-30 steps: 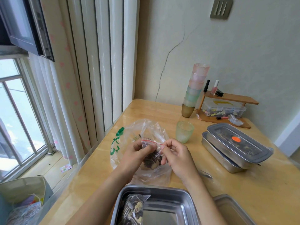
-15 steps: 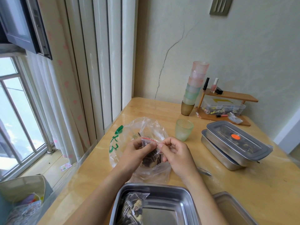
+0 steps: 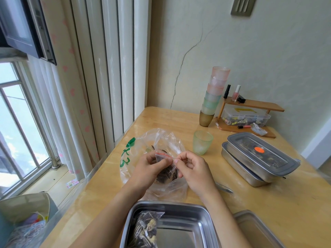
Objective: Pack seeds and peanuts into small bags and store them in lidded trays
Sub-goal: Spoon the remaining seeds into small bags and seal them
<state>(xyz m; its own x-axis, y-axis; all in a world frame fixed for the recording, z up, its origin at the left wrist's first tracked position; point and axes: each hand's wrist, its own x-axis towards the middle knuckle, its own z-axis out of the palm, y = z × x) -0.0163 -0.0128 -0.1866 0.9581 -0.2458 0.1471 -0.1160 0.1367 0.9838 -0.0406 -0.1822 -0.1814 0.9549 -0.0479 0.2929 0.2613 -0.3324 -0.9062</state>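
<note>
The small bag [image 3: 160, 157] with the red zip strip is up between both hands, just above the big plastic bag [image 3: 138, 154] that lies open on the desk [image 3: 277, 203]. The left hand [image 3: 148, 170] has a closed grip round the bag's left side, thumb laid across near the top edge. The right hand [image 3: 194, 169] has a tight pinch grip, thumb and forefinger on the right end of the red strip. Dark seeds [image 3: 167, 175] fill the lower part of the bag, so this looks like the sealing step.

The task seems partly done. One filled bag [image 3: 146, 228] already lies in the open tray [image 3: 172, 205] at the near edge of the desk. To the right, a lidded tray [image 3: 258, 154] with dark contents sits on top of a second tray [image 3: 236, 167]; those two look finished, though the lower one's contents are hidden.

What seems left: press this strip shut, lay the bag in the open tray, fill more bags, then put a lid on. The flat metal piece [image 3: 258, 230] beside that tray may be its lid; I cannot tell
</note>
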